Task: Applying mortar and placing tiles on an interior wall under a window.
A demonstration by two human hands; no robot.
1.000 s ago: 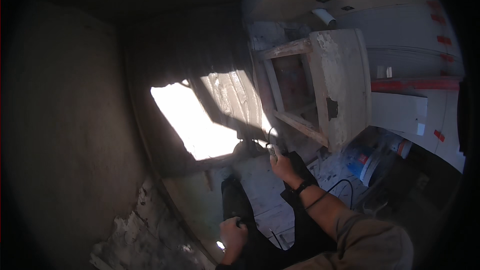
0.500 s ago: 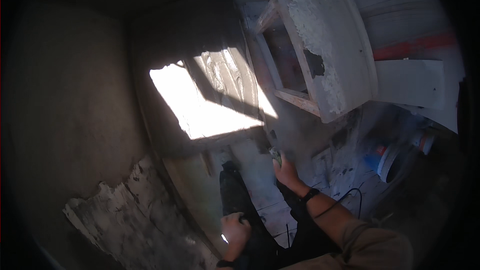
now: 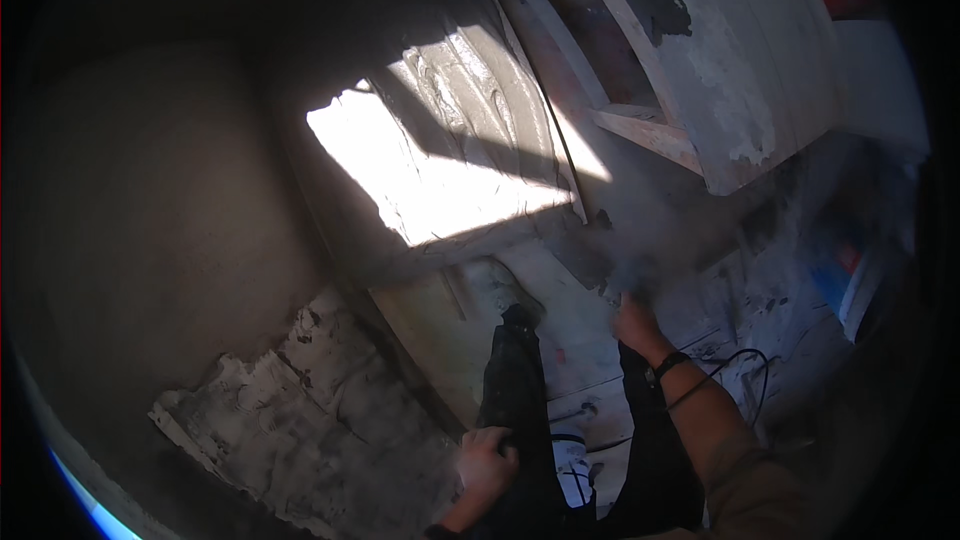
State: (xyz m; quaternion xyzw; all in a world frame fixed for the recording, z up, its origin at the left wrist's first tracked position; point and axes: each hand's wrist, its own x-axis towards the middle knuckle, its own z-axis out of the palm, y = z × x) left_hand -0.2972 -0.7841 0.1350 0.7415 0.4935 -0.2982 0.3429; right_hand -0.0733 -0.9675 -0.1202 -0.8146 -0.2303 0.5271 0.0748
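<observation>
My right hand (image 3: 637, 325), with a black band at the wrist, reaches forward over the floor beyond my right leg. Its fingers are closed around a small handheld thing whose far end is blurred, so I cannot make out its kind. A dark cord (image 3: 764, 380) loops beside that forearm. My left hand (image 3: 487, 462) rests on my left thigh, fingers loosely bent and the thumb apart, with nothing seen in it. Ahead, sunlight falls on a surface of wet grey plaster (image 3: 475, 105) with ridges and trowel marks.
A whitish worn frame-like stand (image 3: 745, 70) fills the upper right. A blue and white bucket (image 3: 858, 295) lies at the right. Between my legs is a white container (image 3: 572, 460). Rough, broken-edged plaster (image 3: 290, 420) covers the lower left, beside a smoother grey wall (image 3: 190, 210).
The view has shifted, with the stand now higher and farther right. My right hand stays closed and appears farther right and slightly higher in the picture. My left hand remains by the thigh.
</observation>
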